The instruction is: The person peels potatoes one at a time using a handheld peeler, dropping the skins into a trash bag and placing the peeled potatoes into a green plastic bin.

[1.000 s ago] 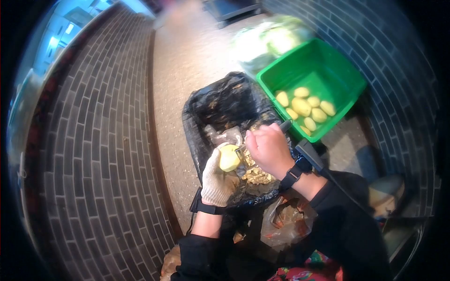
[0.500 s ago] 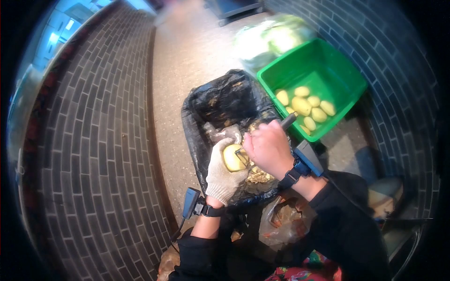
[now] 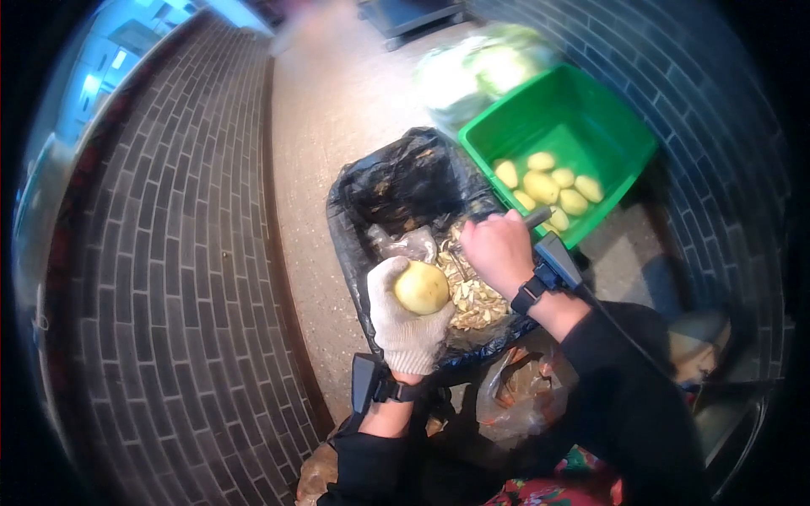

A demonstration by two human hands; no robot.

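Note:
A pale peeled potato (image 3: 422, 287) rests in my left hand (image 3: 408, 325), which wears a whitish knit glove and curls round it. My right hand (image 3: 499, 255) is bare and closed round a dark-handled peeler (image 3: 537, 218), to the right of the potato and apart from it. Both hands are over a bin lined with a black bag (image 3: 348, 190). Peelings (image 3: 479, 302) lie in the bin beneath them, beside a crumpled clear plastic bag (image 3: 405, 244).
A green crate (image 3: 620, 139) with several peeled potatoes (image 3: 541, 186) stands right of the bin. Behind it is a bag of pale green vegetables (image 3: 498, 72). A clear bag (image 3: 525, 396) lies near my legs. Brick walls (image 3: 181, 228) flank both sides.
My right hand and the peeler have moved off the potato, rightward. My left hand has turned, showing more of the potato, and more peelings are visible.

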